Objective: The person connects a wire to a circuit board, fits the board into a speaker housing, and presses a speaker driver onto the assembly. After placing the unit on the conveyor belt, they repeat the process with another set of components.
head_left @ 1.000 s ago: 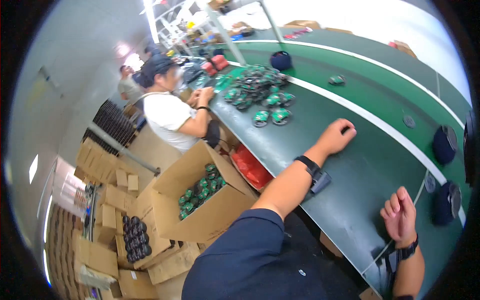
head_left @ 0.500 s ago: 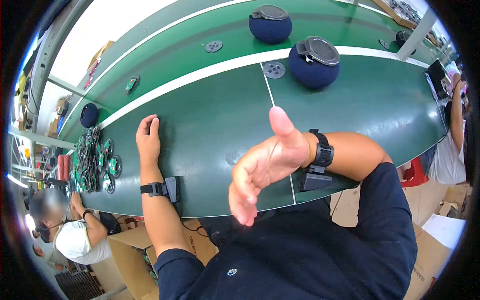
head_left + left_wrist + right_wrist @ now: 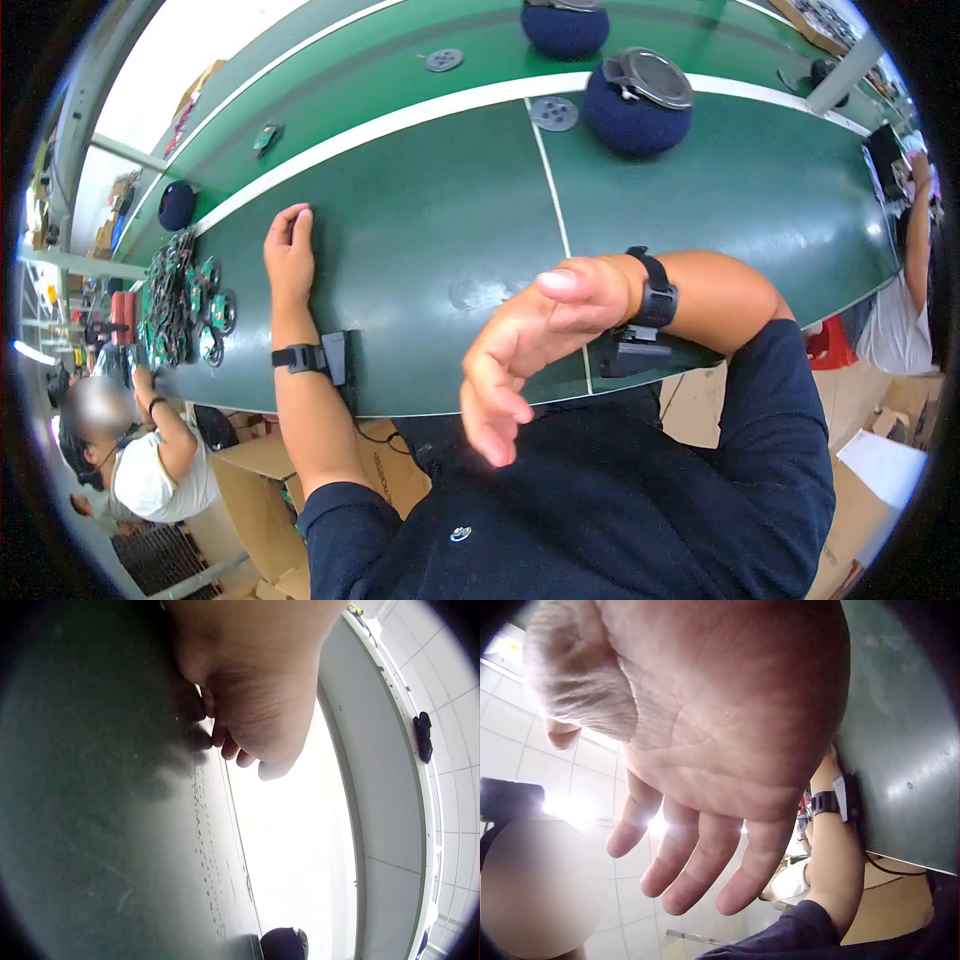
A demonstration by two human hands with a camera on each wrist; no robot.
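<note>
My left hand [image 3: 289, 255] lies at the green table [image 3: 420, 250], right of the pile of parts, its fingers loosely bent and holding nothing. In the left wrist view the same hand [image 3: 251, 697] shows its underside, low beside the tabletop. My right hand [image 3: 540, 350] is raised over the table's near edge, in front of my chest. Its fingers hang relaxed around nothing; the right wrist view shows the bare palm [image 3: 712, 735]. Farther back stands a round navy fabric-covered thing [image 3: 632, 128] with a grey cap on top. A flat grey disc [image 3: 554, 114] with holes lies beside it.
At the left is a heap of green circuit boards with black rings [image 3: 170, 300]. Beyond the white strip are another navy round thing [image 3: 565, 35] and a grey disc [image 3: 444, 60]. A person in white [image 3: 150, 485] sits at left; an open carton [image 3: 240, 500] stands below the table.
My view has swung from the heap and carton at left to the table in front. The right hand has turned across my chest; over the last half second its thumb has dropped. The left hand stays empty.
</note>
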